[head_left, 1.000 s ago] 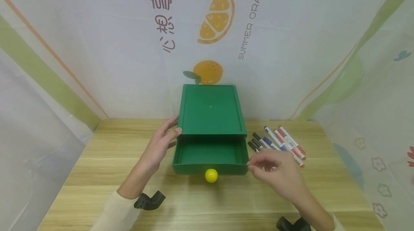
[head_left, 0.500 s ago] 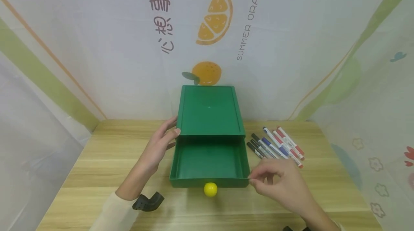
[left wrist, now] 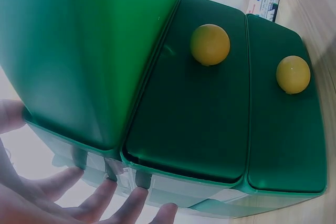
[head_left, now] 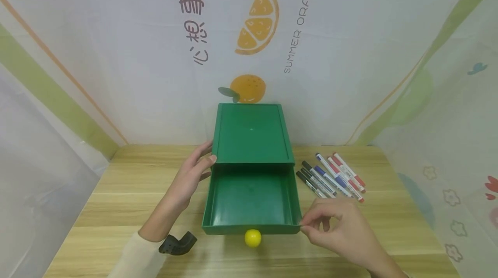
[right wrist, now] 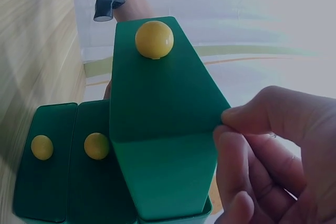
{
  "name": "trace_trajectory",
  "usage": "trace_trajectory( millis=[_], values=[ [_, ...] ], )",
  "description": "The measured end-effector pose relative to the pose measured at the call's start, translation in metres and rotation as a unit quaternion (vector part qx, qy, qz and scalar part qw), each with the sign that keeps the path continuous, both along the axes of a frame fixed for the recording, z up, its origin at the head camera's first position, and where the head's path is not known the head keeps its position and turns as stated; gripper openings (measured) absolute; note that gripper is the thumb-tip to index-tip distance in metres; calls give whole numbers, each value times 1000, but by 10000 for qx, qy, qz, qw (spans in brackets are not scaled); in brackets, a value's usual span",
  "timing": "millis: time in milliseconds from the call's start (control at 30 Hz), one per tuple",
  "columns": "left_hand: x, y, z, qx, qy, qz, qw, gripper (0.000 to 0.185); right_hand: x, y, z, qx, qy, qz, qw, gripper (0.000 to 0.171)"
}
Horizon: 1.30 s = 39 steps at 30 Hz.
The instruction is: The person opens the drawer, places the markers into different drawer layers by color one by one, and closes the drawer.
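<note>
The front right corner of the pulled-out top drawer of a green plastic drawer cabinet is pinched between thumb and curled fingers of the right hand; in the right wrist view the fingertips are seen closed on the edge of the drawer front. The grip at the corner rather than at the round yellow knob on the middle of the drawer front appears chosen for a steady hold on the drawer's rim.

The left hand is laid flat, with fingers nearly straight, against the left side of the cabinet, just behind the extended drawer; nothing is gripped, and the cabinet is evidently braced by it so that the body is not dragged along with the drawer. In the left wrist view the straightened fingers are seen against the cabinet's side.

The extended drawer is seen to hold nothing; only its bare green floor shows. Two lower drawers, each with a yellow knob of its own, are closed, and their contents cannot be told.

To the right of the cabinet, a row of black, blue and red marker pens is laid side by side on the light wooden desk, apart from the drawer.
</note>
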<state>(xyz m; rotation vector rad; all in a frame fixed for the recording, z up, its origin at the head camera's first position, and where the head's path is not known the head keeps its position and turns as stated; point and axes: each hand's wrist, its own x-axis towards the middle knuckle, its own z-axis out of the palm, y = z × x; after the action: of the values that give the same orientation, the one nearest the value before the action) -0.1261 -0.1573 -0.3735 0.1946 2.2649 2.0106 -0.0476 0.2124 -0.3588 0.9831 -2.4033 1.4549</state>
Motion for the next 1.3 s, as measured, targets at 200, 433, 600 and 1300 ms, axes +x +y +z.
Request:
trace_trajectory(
  millis=[200, 433, 600, 1300],
  values=[
    [0, 0, 0, -17, 12, -15, 10000, 64, 1, 1, -2, -38, 9, 98, 9999, 38],
    [0, 0, -1, 6, 35, -5, 10000, 64, 1, 3, 0, 104, -159, 128, 9997, 42],
    [-1, 0, -1, -6, 24, -14, 10000, 64, -6, 12, -5, -86, -221, 344, 9991, 41],
    [-4, 0, -4, -40, 64, -13, 10000, 64, -86, 75, -93, -81, -1450, -2099, 9669, 24]
  ],
)
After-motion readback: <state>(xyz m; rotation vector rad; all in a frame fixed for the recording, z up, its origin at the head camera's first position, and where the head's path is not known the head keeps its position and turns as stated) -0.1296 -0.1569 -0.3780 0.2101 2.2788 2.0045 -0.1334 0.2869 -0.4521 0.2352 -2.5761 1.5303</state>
